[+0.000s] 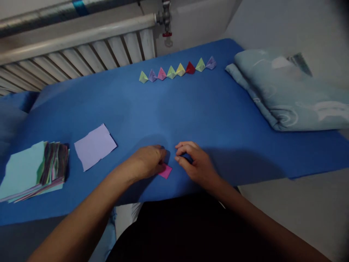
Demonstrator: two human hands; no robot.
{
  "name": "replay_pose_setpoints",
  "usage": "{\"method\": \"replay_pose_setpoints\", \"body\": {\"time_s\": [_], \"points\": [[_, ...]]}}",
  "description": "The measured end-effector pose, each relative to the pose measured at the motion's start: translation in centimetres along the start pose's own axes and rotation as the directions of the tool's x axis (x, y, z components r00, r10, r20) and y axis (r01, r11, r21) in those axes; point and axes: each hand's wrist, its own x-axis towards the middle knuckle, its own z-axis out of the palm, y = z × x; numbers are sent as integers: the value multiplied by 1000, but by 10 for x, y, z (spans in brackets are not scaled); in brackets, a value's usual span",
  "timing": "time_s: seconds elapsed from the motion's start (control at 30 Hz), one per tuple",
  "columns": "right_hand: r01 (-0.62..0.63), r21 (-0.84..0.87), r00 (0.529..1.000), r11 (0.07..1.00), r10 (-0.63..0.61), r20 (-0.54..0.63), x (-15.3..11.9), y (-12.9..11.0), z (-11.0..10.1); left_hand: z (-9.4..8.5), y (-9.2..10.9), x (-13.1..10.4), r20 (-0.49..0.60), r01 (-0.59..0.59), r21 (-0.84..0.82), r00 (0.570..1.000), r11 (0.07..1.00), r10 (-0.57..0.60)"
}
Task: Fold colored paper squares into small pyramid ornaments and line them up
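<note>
A small pink folded paper (166, 171) lies on the blue cloth close to the near edge. My left hand (150, 160) comes over it from the left, its bent fingers and thumb holding the paper against the surface; part of the paper is hidden beneath. Just to the right hovers my right hand (195, 162), fingers curved and a gap between thumb and fingertips, with nothing in it. A flat lilac paper square (95, 147) rests to the left of my left hand.
At the far left stands a stack of coloured paper (24, 169). Along the back of the blue cloth (141, 109) runs a row of several folded paper shapes (171, 72). A folded blanket (289, 91) lies at the right, and a white radiator (95, 51) is behind.
</note>
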Motion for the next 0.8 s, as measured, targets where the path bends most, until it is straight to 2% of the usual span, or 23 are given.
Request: {"method": "replay_pose_setpoints", "body": {"time_s": [0.07, 0.13, 0.23, 0.33, 0.43, 0.53, 0.6, 0.67, 0.73, 0.8], "points": [[10, 0, 1000, 1000, -10, -2, 0, 0, 0, 7, -4, -5, -68, -41, -86, 997, 995, 35], [27, -11, 1000, 1000, -27, 16, 0, -1, 0, 14, -7, -9, -131, -43, -212, 991, 976, 16], [43, -6, 999, 999, -42, 27, -1, -2, 1, 25, -14, -15, -134, -12, -462, 989, 887, -57], [27, 35, 1000, 999, -28, 15, -4, -3, 1, 34, -19, -21, -112, 4, -721, 986, 693, -122], [-87, 93, 996, 992, 87, 4, -8, -10, 0, 40, -18, -24, -194, -76, -901, 951, 426, -240], [-207, 189, 978, 960, 202, 46, -9, -20, 1, 47, -10, -24, -302, -233, -948, 871, 214, -388], [-268, 267, 963, 926, 247, 110, -7, -27, 3, 53, -2, -22, -347, -317, -938, 819, 143, -457], [-316, 321, 947, 893, 279, 158, -3, -32, 5, 58, 5, -20, -381, -376, -920, 780, 116, -496], [-342, 343, 939, 875, 301, 167, 0, -33, 7, 62, 9, -19, -395, -401, -910, 765, 103, -509], [-348, 344, 937, 872, 309, 164, 2, -33, 8, 62, 10, -19, -378, -392, -916, 782, 81, -496]]}}
